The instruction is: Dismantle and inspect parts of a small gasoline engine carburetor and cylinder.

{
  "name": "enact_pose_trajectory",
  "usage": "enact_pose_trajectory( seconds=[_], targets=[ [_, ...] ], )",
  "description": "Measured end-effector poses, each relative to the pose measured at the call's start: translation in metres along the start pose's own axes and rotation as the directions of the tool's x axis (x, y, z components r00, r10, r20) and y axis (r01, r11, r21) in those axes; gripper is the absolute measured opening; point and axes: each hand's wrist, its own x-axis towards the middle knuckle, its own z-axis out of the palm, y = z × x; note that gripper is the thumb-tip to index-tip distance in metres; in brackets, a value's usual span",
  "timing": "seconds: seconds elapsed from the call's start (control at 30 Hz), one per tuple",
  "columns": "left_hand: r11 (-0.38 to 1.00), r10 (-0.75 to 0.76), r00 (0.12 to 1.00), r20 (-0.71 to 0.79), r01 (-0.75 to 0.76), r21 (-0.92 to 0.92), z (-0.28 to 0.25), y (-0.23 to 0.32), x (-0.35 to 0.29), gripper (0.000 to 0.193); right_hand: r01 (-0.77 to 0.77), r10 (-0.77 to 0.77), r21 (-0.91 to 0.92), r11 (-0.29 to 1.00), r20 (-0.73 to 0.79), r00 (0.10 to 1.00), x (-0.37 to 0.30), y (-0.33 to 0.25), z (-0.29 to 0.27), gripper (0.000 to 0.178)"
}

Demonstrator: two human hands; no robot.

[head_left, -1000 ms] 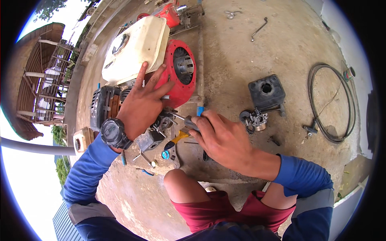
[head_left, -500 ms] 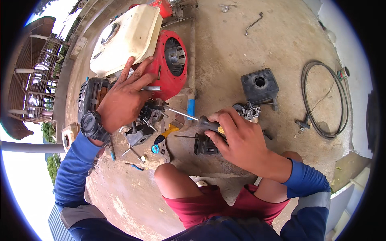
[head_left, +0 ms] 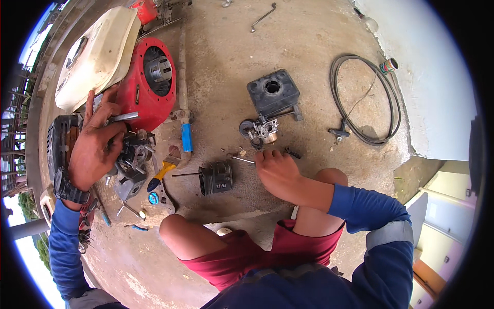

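Observation:
My left hand (head_left: 95, 147) rests on the partly dismantled engine, fingertips beside the off-white tank (head_left: 100, 56) and the red round housing (head_left: 139, 98). A silver tube (head_left: 125, 117) pokes out between its fingers and thumb; I cannot tell whether it belongs to the engine. Low over the floor, my right hand (head_left: 278, 172) is closed round a screwdriver (head_left: 242, 159), whose handle is hidden in the palm. The shaft points left, close to some small bits on the concrete. Just beyond that hand lie a carburetor (head_left: 265, 130) and a black boxy housing (head_left: 272, 92).
A black part (head_left: 216, 177) with a thin rod lies left of my right hand. Nearer the engine are a yellow-black brush (head_left: 163, 171) and a wrench (head_left: 165, 198). Looped black cable (head_left: 335, 87) lies at right by the white wall, and a bent wrench (head_left: 263, 18) farther off.
The view has swung right, so things sit further left. My right hand has drawn the screwdriver away from the engine, down toward the floor near the carburetor. My left hand stays on the engine.

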Motion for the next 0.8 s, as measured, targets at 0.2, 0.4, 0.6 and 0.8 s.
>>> enact_pose_trajectory(
  seconds=[0.2,0.4,0.6,0.8],
  targets=[
    [0.996,-0.072,0.991,-0.115,0.077,0.043,0.007,0.006,-0.006,0.017,-0.028,0.031,-0.118,0.993,0.025,0.999,-0.004,-0.004,0.020,0.027],
    [0.989,-0.129,0.974,-0.187,0.141,0.055,0.012,0.008,-0.016,0.017,-0.012,0.021,-0.096,0.995,0.099,0.995,0.002,-0.001,0.029,0.023],
    [0.995,-0.093,0.982,-0.167,0.096,0.012,0.014,-0.004,-0.026,0.018,0.034,-0.020,-0.180,0.983,0.080,0.997,0.003,-0.002,0.028,0.021],
    [1.000,0.002,0.951,-0.310,-0.003,-0.004,0.031,-0.015,-0.019,0.008,0.318,-0.321,-0.057,0.947,-0.083,0.943,0.012,-0.056,-0.022,0.027]
  ],
)
